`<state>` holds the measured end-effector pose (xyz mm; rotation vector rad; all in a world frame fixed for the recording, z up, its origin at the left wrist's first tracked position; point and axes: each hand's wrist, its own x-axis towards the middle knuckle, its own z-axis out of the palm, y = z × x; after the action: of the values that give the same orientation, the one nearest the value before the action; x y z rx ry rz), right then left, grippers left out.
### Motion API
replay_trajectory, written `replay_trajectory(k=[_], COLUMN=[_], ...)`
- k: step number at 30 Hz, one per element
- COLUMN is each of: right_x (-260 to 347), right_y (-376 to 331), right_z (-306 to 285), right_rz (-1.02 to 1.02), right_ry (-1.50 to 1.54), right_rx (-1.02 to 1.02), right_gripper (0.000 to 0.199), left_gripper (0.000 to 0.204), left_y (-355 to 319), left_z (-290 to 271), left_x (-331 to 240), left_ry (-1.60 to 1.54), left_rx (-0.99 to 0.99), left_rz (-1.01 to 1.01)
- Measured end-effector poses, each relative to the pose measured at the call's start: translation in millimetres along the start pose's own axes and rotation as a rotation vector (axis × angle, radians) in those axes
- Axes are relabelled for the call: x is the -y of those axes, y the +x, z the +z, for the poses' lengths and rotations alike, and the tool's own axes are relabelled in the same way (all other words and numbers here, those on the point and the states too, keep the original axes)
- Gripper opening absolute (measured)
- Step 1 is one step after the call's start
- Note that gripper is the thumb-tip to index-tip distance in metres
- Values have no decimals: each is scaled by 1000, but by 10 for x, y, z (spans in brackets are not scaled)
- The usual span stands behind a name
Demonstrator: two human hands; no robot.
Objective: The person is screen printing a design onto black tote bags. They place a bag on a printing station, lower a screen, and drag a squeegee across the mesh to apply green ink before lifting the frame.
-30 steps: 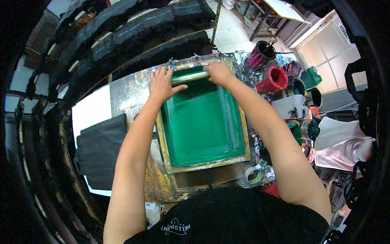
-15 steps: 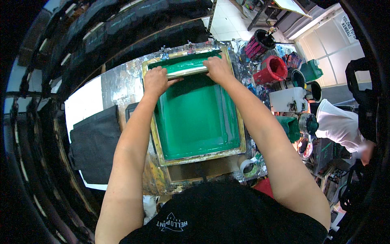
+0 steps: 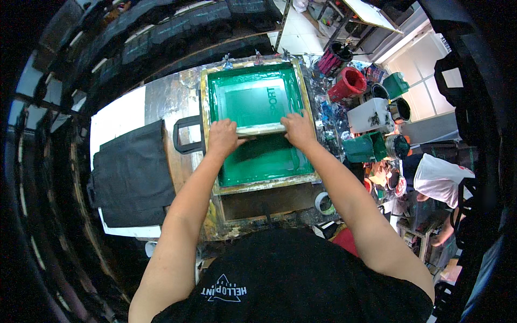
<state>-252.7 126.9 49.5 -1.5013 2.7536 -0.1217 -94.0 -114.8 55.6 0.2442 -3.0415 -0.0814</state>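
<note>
My left hand and my right hand are closed round the two ends of a wide, pale-edged squeegee. It lies across the middle of a screen-printing frame with yellowish wooden edges. Green ink coats the inside of the screen. Beyond the squeegee, a lighter rectangle with darker lettering shows on the mesh. A black strap handle pokes out from beneath the frame's left side. The squeegee's lower edge is hidden.
Flat black bags lie on a white sheet at the left. Small clamps hold the frame's far edge. At the right stand a red ink tub, a white jug and several other containers. A tape roll sits near right. Another person is far right.
Both hands have drawn the squeegee from the frame's far end toward me, to its middle. The lettered area beyond it and the black handle have come into sight. The view has shifted slightly.
</note>
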Motion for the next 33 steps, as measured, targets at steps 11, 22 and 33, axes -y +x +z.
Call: replay_trajectory(k=[11,22,33], right_x=[548,593,722], right_y=[-1207,-1356,-1481], right_z=[-46,36,-258], right_rz=[24,14,-23], right_ry=[13,-6,15], right_rx=[68,58,45], right_gripper=[38,45,54], left_gripper=[54,52,52], left_y=[-1221,-1348,-1476], left_z=[-49,-91,-135], left_x=[-511,-576,-620], left_ry=[-36,5,-37], left_rx=[69,53,80], left_rz=[39,72,78])
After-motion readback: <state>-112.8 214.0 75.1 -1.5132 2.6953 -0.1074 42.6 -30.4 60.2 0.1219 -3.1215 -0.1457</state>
